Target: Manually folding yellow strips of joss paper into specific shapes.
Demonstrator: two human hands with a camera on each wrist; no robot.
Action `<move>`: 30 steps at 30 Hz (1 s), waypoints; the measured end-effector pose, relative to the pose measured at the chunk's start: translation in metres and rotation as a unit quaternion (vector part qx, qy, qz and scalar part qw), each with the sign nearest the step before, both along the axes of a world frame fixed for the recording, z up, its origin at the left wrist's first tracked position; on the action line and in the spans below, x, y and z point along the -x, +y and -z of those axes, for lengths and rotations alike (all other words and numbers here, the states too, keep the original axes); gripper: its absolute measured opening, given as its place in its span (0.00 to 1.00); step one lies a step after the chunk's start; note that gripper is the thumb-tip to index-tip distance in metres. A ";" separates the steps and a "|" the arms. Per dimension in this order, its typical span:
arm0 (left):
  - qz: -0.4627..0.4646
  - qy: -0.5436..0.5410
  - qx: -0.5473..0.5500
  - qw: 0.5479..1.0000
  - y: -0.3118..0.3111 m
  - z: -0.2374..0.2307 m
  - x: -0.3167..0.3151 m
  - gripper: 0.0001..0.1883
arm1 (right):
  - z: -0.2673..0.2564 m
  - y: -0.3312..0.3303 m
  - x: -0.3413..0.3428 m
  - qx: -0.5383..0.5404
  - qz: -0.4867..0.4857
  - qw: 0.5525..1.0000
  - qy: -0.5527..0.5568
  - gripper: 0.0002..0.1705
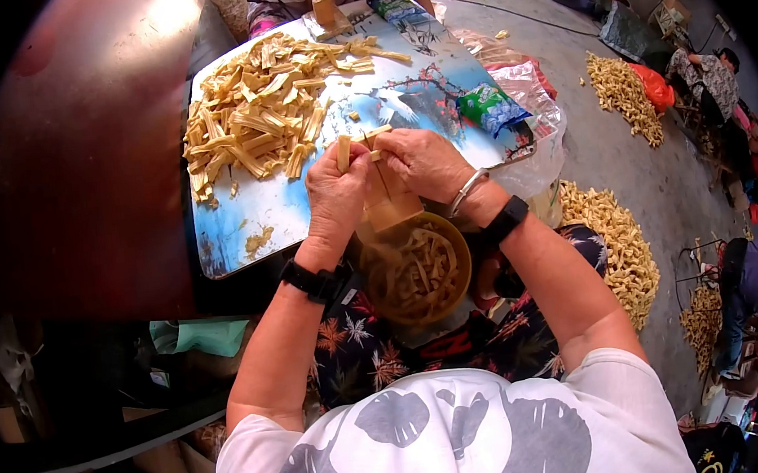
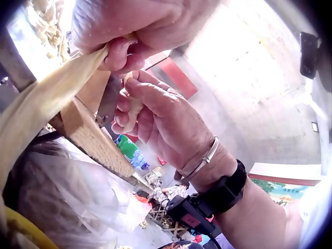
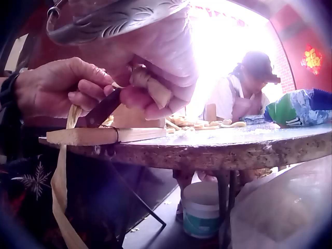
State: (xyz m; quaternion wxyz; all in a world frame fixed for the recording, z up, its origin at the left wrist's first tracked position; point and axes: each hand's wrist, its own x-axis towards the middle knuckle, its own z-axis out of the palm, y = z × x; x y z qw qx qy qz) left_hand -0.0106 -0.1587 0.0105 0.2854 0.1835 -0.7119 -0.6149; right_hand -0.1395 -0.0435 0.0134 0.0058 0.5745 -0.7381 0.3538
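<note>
My left hand (image 1: pixel 337 195) pinches a long pale yellow strip (image 2: pixel 52 93), which hangs down past the table edge in the right wrist view. Close beside it, my right hand (image 1: pixel 430 167) grips a short folded or knotted yellow piece (image 3: pixel 150 88) in curled fingers. Both hands meet above a wooden board (image 3: pixel 88 136) at the near table edge, where a dark upright blade-like piece (image 3: pixel 104 108) stands between them. Below the hands is a yellow bowl (image 1: pixel 464 270) with strips inside. Whether one thin strand joins the two hands, I cannot tell.
A pile of yellow pieces (image 1: pixel 251 112) covers the left of the painted table (image 1: pixel 296 217). A green and blue packet (image 1: pixel 490 110) lies at its right. Another person (image 3: pixel 228 96) sits across. Heaps of pieces (image 1: pixel 614 243) lie on the floor at right.
</note>
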 end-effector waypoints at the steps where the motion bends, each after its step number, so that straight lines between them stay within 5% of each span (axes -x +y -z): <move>1: 0.004 0.004 -0.007 1.000 0.000 0.000 0.000 0.02 | 0.000 0.000 0.001 0.000 -0.006 1.000 -0.001 0.09; 10: 0.034 0.010 -0.133 0.991 0.004 0.014 0.001 0.02 | 0.015 -0.001 0.001 -0.065 -0.006 0.997 -0.028 0.08; 22: -0.004 -0.015 -0.219 0.976 0.003 0.016 0.004 0.03 | 0.007 0.004 -0.007 -0.129 0.086 0.983 0.102 0.09; 25: 0.003 0.001 -0.238 0.971 -0.003 0.013 -0.003 0.04 | 0.010 0.023 -0.004 -0.077 0.093 0.991 0.058 0.13; 26: 0.009 0.008 -0.237 0.971 -0.005 0.013 -0.007 0.05 | 0.012 0.030 -0.002 -0.072 0.078 0.986 -0.129 0.14; 28: -0.061 0.015 -0.201 0.977 -0.013 -0.001 -0.012 0.06 | 0.012 0.049 -0.004 -0.054 0.044 0.869 -0.490 0.18; 30: -0.084 0.048 -0.124 0.988 -0.045 -0.007 -0.024 0.05 | 0.015 0.076 -0.013 0.047 -0.066 0.654 -0.752 0.21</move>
